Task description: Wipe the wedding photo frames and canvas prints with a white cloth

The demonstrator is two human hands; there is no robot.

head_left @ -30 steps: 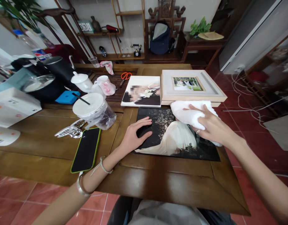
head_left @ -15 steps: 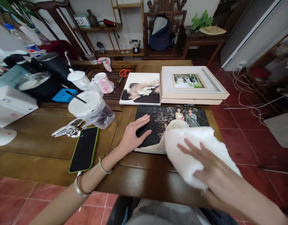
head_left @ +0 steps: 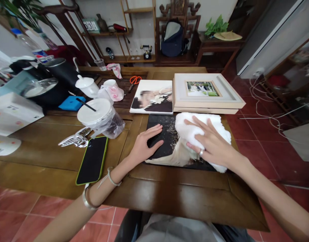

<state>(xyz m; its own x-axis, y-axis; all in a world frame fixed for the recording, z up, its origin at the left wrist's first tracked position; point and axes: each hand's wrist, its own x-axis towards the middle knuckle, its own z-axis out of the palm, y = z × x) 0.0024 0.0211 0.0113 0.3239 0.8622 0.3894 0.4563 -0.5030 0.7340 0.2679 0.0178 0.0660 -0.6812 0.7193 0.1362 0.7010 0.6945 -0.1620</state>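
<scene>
A dark photo print [head_left: 167, 136] lies flat on the wooden table [head_left: 169, 195] in front of me. My left hand [head_left: 144, 144] rests flat on its left edge, fingers stretched out. My right hand [head_left: 210, 143] presses a white cloth [head_left: 194, 126] onto the print's right half, fingers spread over the cloth, a ring on one finger. The cloth hides much of the picture.
Behind the print lie a second photo print [head_left: 151, 97] and a white picture frame [head_left: 207, 92]. To the left are a green-edged phone [head_left: 92, 159], a hair clip [head_left: 75, 140], a lidded cup in a plastic bag [head_left: 99, 117], a teapot [head_left: 86, 85], orange scissors [head_left: 134, 80] and boxes [head_left: 10, 112].
My right hand has wiped the cloth from the print's far right corner down toward me, then back up onto the middle of the print. The left hand stayed put.
</scene>
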